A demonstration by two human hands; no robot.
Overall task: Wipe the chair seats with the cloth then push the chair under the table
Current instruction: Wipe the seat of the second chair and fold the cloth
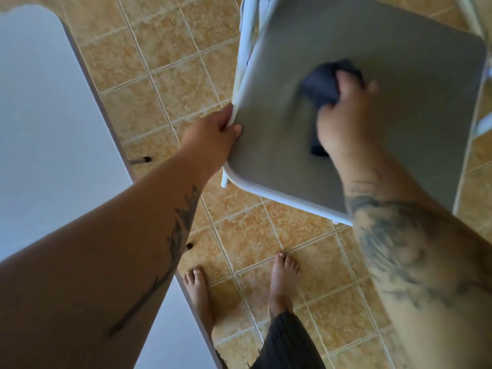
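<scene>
You're scrubbing with the crumpled dark navy cloth (323, 83) gripped in the curled fingers of your right hand (346, 123), midway across the grey square chair seat (386, 43), while your left hand (213, 134) is pinching its white rim (241, 83) at nine o'clock, the side facing the flat white table (40, 115).

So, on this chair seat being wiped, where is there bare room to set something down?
Bare seat lies beyond the cloth toward the far edge, and in the band between the left hand, which grips the seat's edge, and the right hand. The white table shows bare top too. It is crowded mid-seat, where the right hand holds the cloth.
</scene>
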